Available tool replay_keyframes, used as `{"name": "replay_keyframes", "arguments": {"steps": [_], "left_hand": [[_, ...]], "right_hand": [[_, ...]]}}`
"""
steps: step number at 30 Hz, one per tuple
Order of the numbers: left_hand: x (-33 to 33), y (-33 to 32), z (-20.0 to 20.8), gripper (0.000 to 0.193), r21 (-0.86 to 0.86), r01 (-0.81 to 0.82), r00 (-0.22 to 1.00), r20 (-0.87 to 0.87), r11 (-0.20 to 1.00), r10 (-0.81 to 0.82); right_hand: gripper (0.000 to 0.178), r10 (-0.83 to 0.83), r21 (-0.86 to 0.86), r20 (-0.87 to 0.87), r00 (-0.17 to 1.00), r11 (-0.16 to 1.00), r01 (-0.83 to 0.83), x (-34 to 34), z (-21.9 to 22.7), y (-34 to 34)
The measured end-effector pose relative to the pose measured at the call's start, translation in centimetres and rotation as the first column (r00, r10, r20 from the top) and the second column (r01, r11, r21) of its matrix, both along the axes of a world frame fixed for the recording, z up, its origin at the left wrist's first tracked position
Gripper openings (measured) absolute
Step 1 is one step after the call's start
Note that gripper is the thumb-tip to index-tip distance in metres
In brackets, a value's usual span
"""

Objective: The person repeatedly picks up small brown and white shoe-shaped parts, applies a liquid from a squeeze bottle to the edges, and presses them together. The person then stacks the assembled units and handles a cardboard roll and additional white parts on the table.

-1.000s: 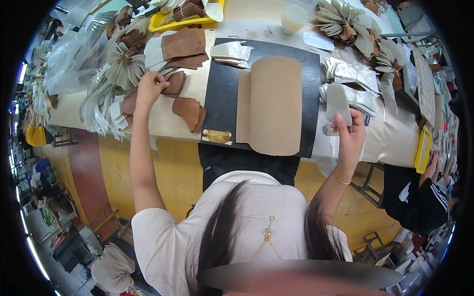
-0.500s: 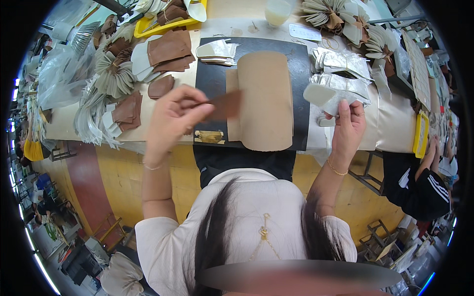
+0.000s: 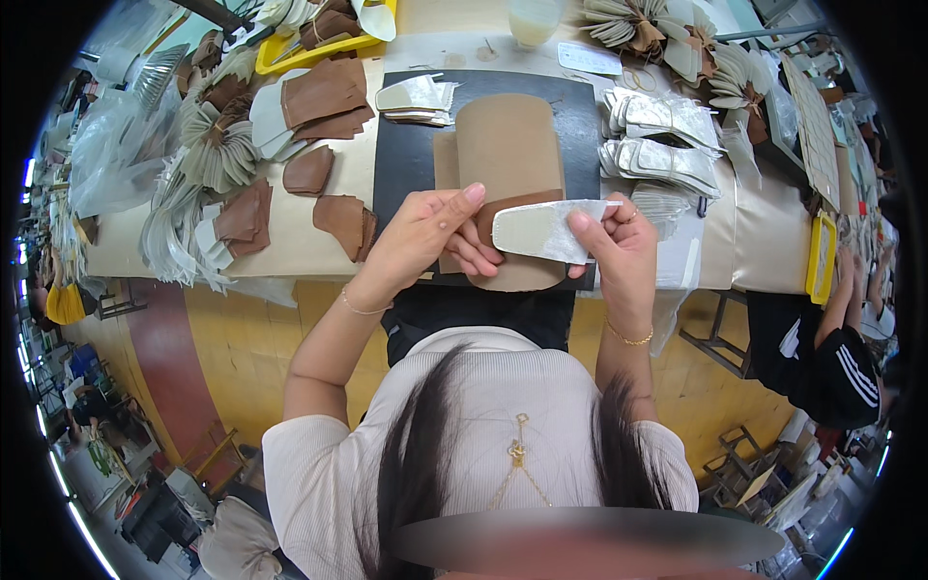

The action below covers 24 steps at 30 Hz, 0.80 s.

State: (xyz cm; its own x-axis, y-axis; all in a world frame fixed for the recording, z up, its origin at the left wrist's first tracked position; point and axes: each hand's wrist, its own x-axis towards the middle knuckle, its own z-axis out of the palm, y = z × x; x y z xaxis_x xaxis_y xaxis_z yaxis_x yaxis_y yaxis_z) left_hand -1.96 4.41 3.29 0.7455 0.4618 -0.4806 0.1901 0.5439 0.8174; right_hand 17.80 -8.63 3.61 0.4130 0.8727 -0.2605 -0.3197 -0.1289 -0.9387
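Note:
Over the tan padded block (image 3: 507, 135), my two hands bring a pair of flat pieces together. My right hand (image 3: 619, 246) pinches the wide-backed white piece (image 3: 532, 230), pale and smooth at its rounded end and crinkled silvery near my thumb. Beneath it, overlapping, is a brown leather piece (image 3: 520, 201), its left edge at the fingers of my left hand (image 3: 435, 232). The left thumb is raised off the leather, while the other fingers curl against its edge. Part of the leather is hidden under the white piece.
A black board (image 3: 411, 155) lies under the block, bearing a small white stack (image 3: 418, 99). Brown leather pieces (image 3: 343, 224) lie to the left, beside bundled fans of pieces (image 3: 220, 140). White bundles (image 3: 662, 166) sit right. A yellow tray (image 3: 324, 53) and a cup (image 3: 534, 21) stand behind.
My left hand has carried the brown leather piece right and down over the block. My right hand has moved left with the white piece, which now overlaps the leather.

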Motion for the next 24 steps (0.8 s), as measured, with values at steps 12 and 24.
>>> {"name": "replay_keyframes", "arguments": {"steps": [12, 24], "left_hand": [[0.2, -0.2, 0.3, 0.053, 0.015, -0.001, 1.000, -0.004, 1.000, 0.002], [0.4, -0.3, 0.0, 0.031, -0.039, -0.016, 0.999, -0.029, 0.999, 0.015]], "right_hand": [[0.016, 0.064, -0.052, 0.028, 0.998, 0.997, -0.062, -0.2, -0.3, 1.4], [0.016, 0.060, -0.056, 0.047, 0.997, 0.997, -0.057, -0.2, -1.0, 1.2]]}}
